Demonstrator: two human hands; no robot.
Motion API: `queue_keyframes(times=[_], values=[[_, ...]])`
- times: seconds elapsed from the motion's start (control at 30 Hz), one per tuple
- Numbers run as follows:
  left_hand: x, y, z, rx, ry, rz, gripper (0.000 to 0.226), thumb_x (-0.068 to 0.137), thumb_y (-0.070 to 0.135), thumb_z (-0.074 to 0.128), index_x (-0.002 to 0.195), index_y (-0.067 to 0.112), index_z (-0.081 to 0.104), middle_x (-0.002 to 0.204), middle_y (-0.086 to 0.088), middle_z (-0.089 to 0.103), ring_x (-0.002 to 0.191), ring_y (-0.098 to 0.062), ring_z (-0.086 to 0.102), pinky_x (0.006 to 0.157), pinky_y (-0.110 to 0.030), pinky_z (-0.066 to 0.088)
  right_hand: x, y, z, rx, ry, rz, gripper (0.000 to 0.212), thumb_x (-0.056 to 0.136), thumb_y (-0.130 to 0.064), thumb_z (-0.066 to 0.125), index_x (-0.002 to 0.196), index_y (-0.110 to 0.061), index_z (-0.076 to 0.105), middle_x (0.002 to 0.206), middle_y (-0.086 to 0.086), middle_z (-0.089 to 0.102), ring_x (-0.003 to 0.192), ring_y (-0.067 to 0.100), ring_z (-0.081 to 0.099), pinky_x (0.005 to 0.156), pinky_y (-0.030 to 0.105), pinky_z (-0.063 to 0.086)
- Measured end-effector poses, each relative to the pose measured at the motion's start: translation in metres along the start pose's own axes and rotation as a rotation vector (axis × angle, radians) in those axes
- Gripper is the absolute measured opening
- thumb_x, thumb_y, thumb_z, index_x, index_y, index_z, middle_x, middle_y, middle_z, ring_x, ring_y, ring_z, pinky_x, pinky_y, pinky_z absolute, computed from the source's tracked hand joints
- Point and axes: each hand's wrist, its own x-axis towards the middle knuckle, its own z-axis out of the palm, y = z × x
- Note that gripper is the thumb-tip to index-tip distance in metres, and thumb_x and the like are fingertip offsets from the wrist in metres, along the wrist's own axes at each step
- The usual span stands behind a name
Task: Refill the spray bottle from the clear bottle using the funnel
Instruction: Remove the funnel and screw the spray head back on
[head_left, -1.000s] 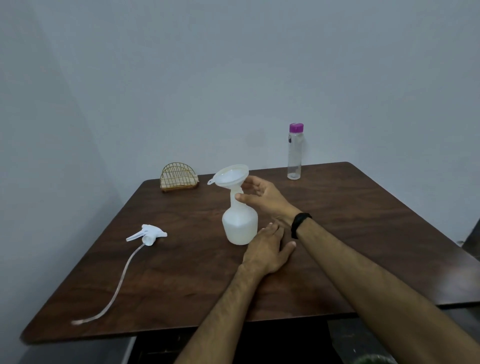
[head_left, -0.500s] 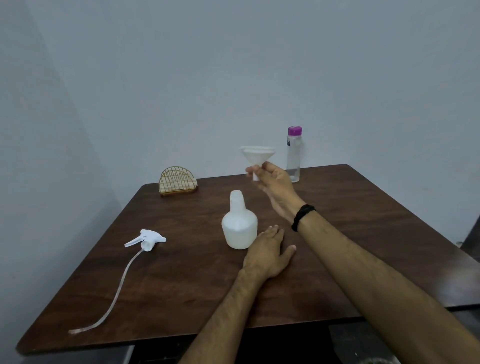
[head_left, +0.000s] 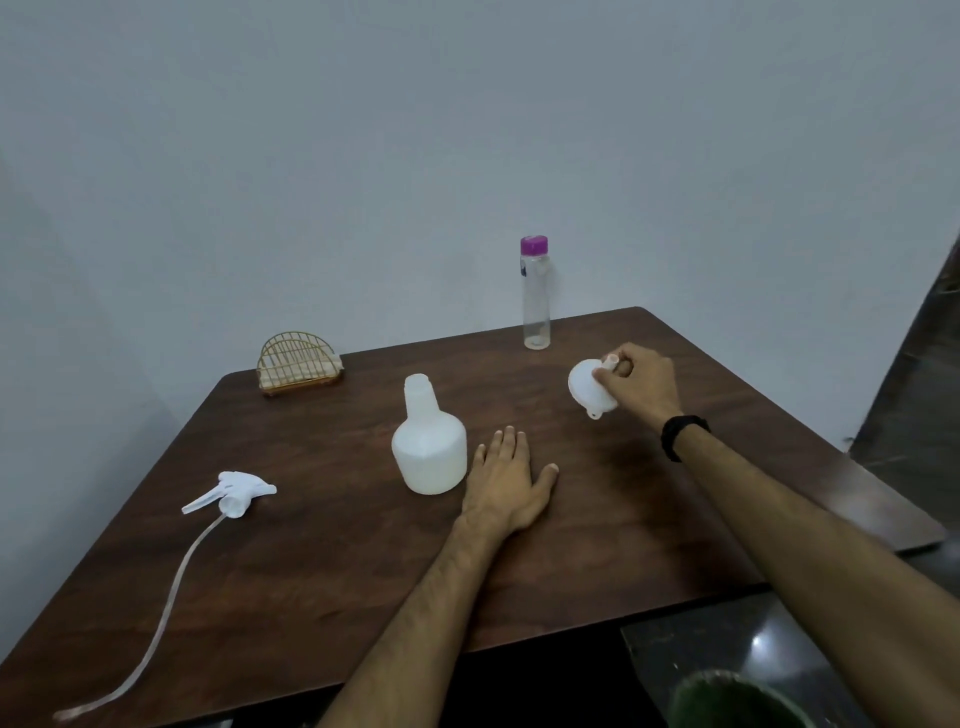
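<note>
The white spray bottle (head_left: 429, 450) stands upright mid-table with its neck uncovered. Its trigger head (head_left: 235, 493) with a long dip tube lies to the left on the table. My right hand (head_left: 638, 380) grips the white funnel (head_left: 589, 389) by its spout, tilted on its side, low over the table to the right of the bottle. My left hand (head_left: 510, 478) rests flat on the table, fingers apart, just right of the bottle's base. The clear bottle (head_left: 535, 296) with a purple cap stands at the back edge; it looks nearly empty.
A gold wire holder (head_left: 298, 363) sits at the back left of the dark wooden table (head_left: 322, 582). A grey wall runs behind. A dark green round object (head_left: 737, 699) shows below the table's front right edge.
My right hand lifted the funnel out of the spray bottle's neck, carried it right and down, and tipped it sideways. The left hand stayed flat by the bottle.
</note>
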Motion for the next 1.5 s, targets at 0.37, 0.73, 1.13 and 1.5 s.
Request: queue_keyframes(times=[0.37, 0.73, 1.13, 1.5], values=[[0.055, 0.009, 0.006, 0.028, -0.048, -0.078, 0.09, 0.094, 0.074, 0.02, 0.161, 0.016, 0.005, 0.17, -0.005, -0.002, 0.156, -0.02, -0.004, 0.123, -0.048, -0.007, 0.024, 0.053, 0.03, -0.058, 0.046, 0.002, 0.033, 0.086, -0.046, 0.071, 0.103, -0.017, 0.075, 0.102, 0.008, 0.062, 0.092, 0.02, 0.058, 0.078, 0.029, 0.043], [0.13, 0.018, 0.014, 0.05, -0.003, -0.105, 0.099, 0.087, 0.082, 0.01, 0.161, 0.017, 0.005, 0.17, -0.005, -0.002, 0.156, -0.02, -0.005, 0.123, -0.05, -0.007, 0.118, 0.064, 0.054, 0.011, -0.013, 0.081, 0.041, 0.094, -0.034, 0.066, 0.127, -0.009, 0.066, 0.124, 0.015, 0.063, 0.116, 0.028, 0.056, 0.1, 0.036, 0.043], [0.132, 0.015, 0.019, 0.074, 0.014, -0.112, 0.098, 0.086, 0.083, 0.009, 0.161, 0.02, 0.002, 0.169, -0.003, -0.004, 0.156, -0.018, -0.007, 0.123, -0.048, -0.007, 0.188, 0.042, 0.088, 0.009, -0.145, 0.098, 0.04, 0.105, -0.023, 0.047, 0.139, -0.003, 0.052, 0.143, 0.016, 0.054, 0.132, 0.031, 0.048, 0.11, 0.036, 0.036], [0.127, 0.017, 0.013, 0.037, 0.022, -0.105, 0.096, 0.089, 0.081, 0.016, 0.162, 0.018, 0.009, 0.17, -0.004, 0.002, 0.156, -0.019, -0.002, 0.124, -0.048, -0.004, 0.146, 0.046, 0.081, -0.072, -0.091, -0.015, 0.067, 0.093, -0.032, 0.066, 0.144, -0.003, 0.035, 0.149, 0.017, 0.037, 0.139, 0.031, 0.036, 0.111, 0.038, 0.035]])
